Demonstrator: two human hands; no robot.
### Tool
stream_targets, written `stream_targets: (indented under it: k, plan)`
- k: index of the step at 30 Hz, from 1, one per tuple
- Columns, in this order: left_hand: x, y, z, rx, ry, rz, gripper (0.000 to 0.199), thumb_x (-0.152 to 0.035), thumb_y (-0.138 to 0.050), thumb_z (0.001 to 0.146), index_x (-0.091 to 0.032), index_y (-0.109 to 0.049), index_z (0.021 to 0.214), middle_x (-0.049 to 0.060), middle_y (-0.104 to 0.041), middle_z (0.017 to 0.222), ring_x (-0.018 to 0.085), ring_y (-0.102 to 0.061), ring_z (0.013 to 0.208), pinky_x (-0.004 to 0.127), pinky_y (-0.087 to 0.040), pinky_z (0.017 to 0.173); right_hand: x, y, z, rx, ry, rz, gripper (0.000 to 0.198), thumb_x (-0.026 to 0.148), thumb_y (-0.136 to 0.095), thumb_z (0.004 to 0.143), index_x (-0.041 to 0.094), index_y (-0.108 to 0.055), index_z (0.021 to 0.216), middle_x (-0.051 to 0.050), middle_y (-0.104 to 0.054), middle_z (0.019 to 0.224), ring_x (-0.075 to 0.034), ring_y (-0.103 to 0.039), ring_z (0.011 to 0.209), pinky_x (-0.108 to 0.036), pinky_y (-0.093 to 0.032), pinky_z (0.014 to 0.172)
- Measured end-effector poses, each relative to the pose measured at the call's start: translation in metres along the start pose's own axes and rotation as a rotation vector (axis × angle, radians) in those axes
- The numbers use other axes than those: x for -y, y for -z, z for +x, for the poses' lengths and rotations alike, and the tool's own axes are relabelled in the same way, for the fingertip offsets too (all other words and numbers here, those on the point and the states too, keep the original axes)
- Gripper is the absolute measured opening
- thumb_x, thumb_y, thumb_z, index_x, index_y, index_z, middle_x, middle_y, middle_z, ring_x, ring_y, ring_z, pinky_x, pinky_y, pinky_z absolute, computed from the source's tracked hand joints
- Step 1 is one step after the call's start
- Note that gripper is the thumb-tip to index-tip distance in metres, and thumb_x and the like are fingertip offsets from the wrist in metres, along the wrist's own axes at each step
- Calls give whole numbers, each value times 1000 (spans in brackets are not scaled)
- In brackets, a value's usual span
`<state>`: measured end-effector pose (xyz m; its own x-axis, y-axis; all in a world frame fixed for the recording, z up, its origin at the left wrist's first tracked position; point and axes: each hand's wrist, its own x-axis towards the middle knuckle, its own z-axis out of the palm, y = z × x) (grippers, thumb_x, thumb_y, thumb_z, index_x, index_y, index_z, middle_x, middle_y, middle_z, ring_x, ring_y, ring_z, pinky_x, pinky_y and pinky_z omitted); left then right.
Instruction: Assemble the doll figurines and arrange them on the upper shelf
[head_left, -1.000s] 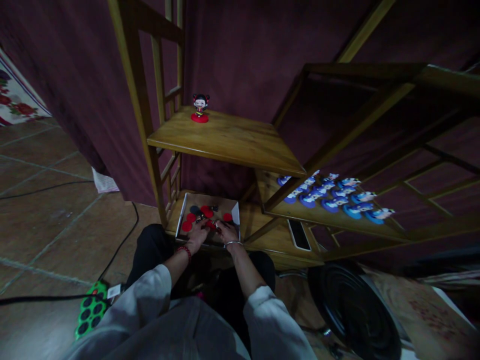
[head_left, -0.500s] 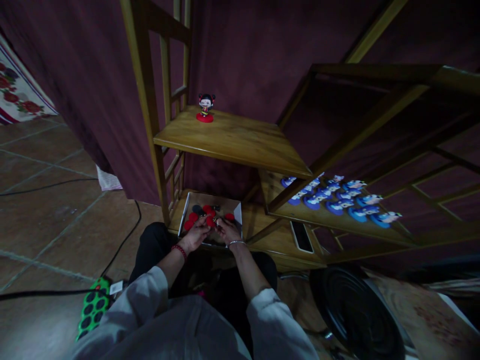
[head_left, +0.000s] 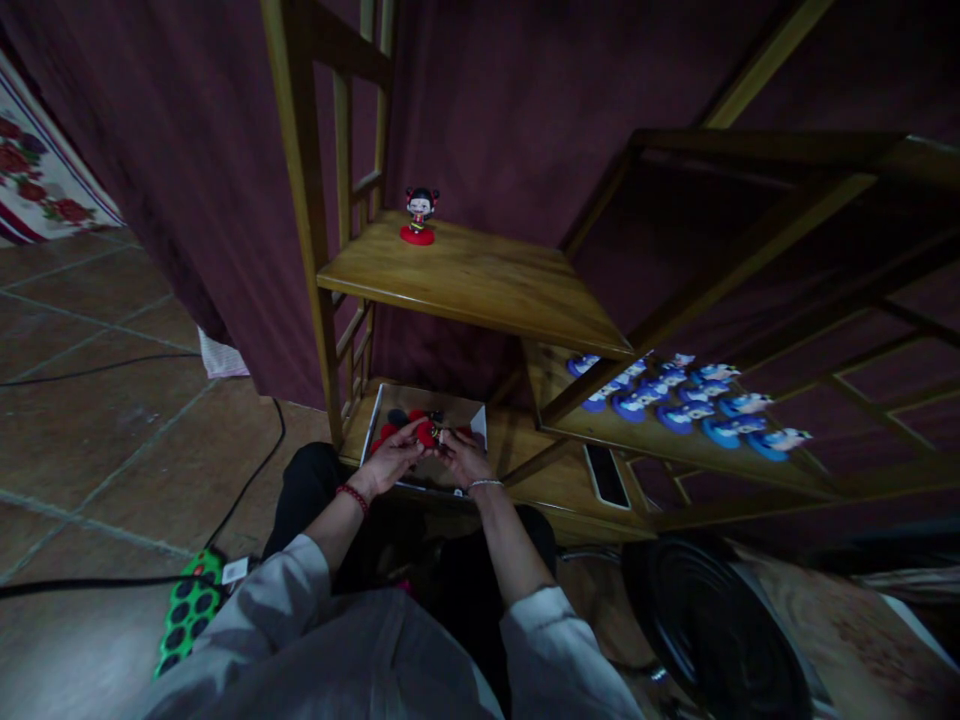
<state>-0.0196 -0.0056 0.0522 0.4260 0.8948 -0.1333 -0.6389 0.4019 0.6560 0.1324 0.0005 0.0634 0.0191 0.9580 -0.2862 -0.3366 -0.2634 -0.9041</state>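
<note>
"Where's the figure (head_left: 436, 434)?"

"Held over the box (head_left: 478, 419), near the middle of it."

"What's each grip like?"

"The left hand (head_left: 395, 461) has its fingers closed on the red base (head_left: 425, 434); the right hand (head_left: 466, 462) pinches the other end."

"And around the box?"

"Red pieces (head_left: 387, 432) inside it, a shelf (head_left: 487, 278) above it bearing a doll (head_left: 420, 212), blue dolls (head_left: 685, 416) and a phone (head_left: 606, 476) to its right."

Red-based figurine (head_left: 428, 434) partly behind fingers (head_left: 455, 447)

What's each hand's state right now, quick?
Left hand: closed, holding a small figurine with a round red base.
Right hand: closed on that same figurine.
</note>
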Motion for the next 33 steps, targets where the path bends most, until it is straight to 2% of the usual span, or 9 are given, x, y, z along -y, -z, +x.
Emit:
stream_targets:
  k: [5,8,11,16,20,26,33]
  plan:
    - [-9,-8,-5,1,-41,1,51,-11,-71,67,-23,-59,116,5,-60,119,18,-55,106,33,-39,95,12,-8,-8,30,-35,41,33,38,-79,52,18,-67,75,-2,-69,74,-10,-61,61,-23,-52,58]
    - [-16,-13,-8,6,-48,31,51,-14,-71,69,-24,-59,117,5,-59,121,20,-53,111,34,-38,96,22,-12,-14,79,-31,32,34,38,-78,54,20,-68,80,-1,-70,80,-11,-63,67,-22,-52,61]
    - [-21,-17,-9,17,-58,40,52,-15,-71,69,-25,-57,119,5,-58,121,20,-53,110,34,-39,95,33,-12,-19,111,-7,-30,35,39,-77,57,22,-66,86,0,-70,84,-11,-64,69,-22,-51,62]
    - [-24,-24,-10,32,-85,27,53,-16,-71,69,-26,-57,119,5,-58,120,18,-55,104,32,-41,91,46,-11,-21,61,86,-155,38,41,-76,58,22,-65,89,1,-68,80,-11,-63,67,-21,-48,58]
    - [-27,-32,-13,33,-99,25,50,-17,-70,70,-26,-58,118,4,-57,121,19,-53,107,30,-41,88,53,-13,-25,51,172,-238,38,42,-73,61,23,-65,93,1,-67,82,-12,-63,69,-22,-49,60]
    - [-36,-43,-16,46,-129,28,48,-16,-69,71,-24,-59,117,5,-59,119,19,-51,109,28,-40,88,66,-19,-35,62,234,-298,38,39,-73,63,24,-64,97,1,-66,81,-13,-62,72,-24,-49,66]
    - [-40,-50,-21,33,-140,54,51,-18,-72,68,-23,-59,117,6,-61,115,20,-52,109,30,-38,92,70,-23,-40,47,290,-345,39,33,-74,61,23,-63,97,3,-61,75,-12,-55,68,-24,-46,66]
